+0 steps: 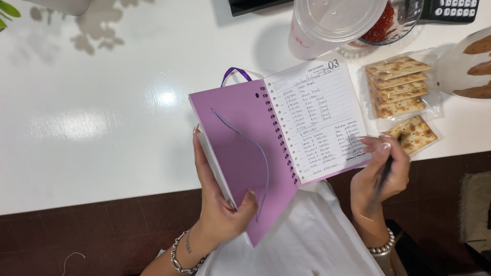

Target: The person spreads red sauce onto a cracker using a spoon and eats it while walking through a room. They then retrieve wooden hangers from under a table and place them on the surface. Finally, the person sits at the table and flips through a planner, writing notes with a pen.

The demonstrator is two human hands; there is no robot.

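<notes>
A glossy white table (102,102) fills most of the view, with dark brown floor tiles below its edge and the shadow of a plant falling across the far corner. The person stands over it holding a lilac spiral notebook (245,148), folded back on its wire binding so that a lined page of handwritten columns lies open on the right. The left hand (217,204) grips the folded-back cover and the page block, thumb curled over the near face and fingers wrapped behind, lifting the book off the table edge at a tilt. The right hand (381,174) is closed around a dark pen (384,171), fingertips resting at the lower right corner of the page. Just beyond that corner lie clear packets of square crackers (399,87), and further back a lidded plastic cup (332,23) and a glass dish of red preserve (383,23), with a calculator (450,7) at the top edge. To write neatly here, I would judge the book needs steadying: the left grip should hold firm or the page rest flat on the table, and the pen hand should keep clear of the crackers.
</notes>
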